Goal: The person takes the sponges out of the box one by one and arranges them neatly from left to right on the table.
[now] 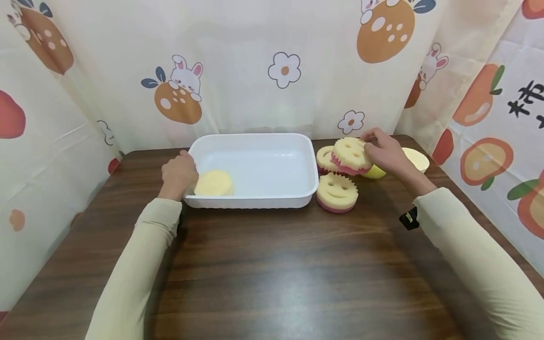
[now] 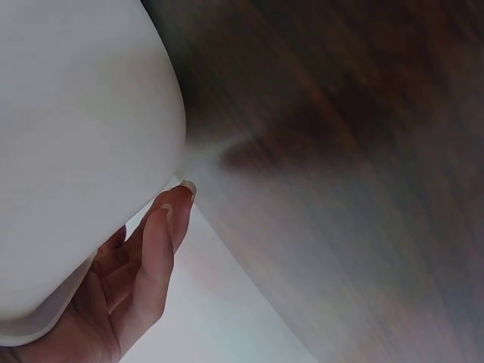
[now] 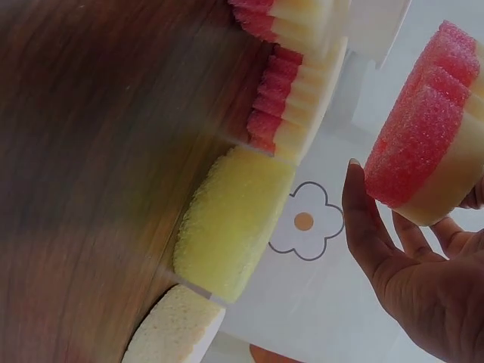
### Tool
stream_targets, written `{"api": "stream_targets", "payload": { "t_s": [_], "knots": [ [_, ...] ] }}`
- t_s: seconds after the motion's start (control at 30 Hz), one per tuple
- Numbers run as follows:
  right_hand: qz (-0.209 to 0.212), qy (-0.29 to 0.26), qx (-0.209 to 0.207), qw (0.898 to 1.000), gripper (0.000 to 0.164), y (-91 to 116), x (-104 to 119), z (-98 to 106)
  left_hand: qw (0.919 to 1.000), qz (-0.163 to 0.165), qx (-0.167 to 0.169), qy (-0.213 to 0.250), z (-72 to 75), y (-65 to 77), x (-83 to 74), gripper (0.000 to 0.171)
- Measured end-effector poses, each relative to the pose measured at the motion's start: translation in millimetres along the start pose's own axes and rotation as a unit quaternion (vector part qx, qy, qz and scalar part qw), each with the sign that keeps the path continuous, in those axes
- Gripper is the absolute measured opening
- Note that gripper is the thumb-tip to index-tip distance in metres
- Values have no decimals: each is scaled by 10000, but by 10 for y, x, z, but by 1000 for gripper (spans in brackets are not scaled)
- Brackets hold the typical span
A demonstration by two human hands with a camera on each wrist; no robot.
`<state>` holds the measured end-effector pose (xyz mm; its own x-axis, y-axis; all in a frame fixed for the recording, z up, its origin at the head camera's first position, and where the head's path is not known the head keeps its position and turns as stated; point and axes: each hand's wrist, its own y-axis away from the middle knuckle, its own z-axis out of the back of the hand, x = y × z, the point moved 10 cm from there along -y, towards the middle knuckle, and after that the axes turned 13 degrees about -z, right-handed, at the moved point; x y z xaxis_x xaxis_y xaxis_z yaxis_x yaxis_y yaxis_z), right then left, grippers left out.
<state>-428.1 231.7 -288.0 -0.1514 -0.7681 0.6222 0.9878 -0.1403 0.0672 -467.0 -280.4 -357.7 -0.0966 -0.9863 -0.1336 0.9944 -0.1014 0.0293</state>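
Observation:
My left hand [image 1: 178, 172] grips the left rim of a white plastic tub [image 1: 250, 203]. In the left wrist view its fingers [image 2: 157, 253] lie along the tub's outer wall. Inside the tub, at the front left, sits a round pale yellow sponge [image 1: 214, 183]. Right of the tub, my right hand [image 1: 384, 152] pinches a smiley-face scrub sponge [image 1: 352, 154], yellow above and pink below, by its edge. The right wrist view shows that held sponge [image 3: 423, 128] raised off the table, fingertips at its side.
Two more smiley-face sponges, a front one [image 1: 337, 192] and a rear one [image 1: 324, 159], lie beside the tub's right end. Farther right are a bright yellow sponge [image 3: 231, 223] and a pale cream sponge [image 1: 416, 159]. A printed curtain [image 1: 255, 61] hangs behind the brown wooden table [image 1: 272, 264].

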Motion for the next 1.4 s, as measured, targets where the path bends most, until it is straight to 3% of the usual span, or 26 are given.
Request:
{"api": "stream_targets", "payload": {
  "t_s": [0.47, 0.9, 1.4],
  "knots": [
    [67, 130, -62, 9999, 43, 62, -218, 36, 10000, -66, 48, -24, 1, -6, -14, 44],
    [135, 285, -364, 9988, 37, 134, -382, 139, 10000, -82, -2, -32, 11, -22, -5, 45],
    [22, 426, -161, 9990, 37, 156, -532, 124, 10000, -76, 1, 33, -1, -15, 7, 43]
  ]
}}
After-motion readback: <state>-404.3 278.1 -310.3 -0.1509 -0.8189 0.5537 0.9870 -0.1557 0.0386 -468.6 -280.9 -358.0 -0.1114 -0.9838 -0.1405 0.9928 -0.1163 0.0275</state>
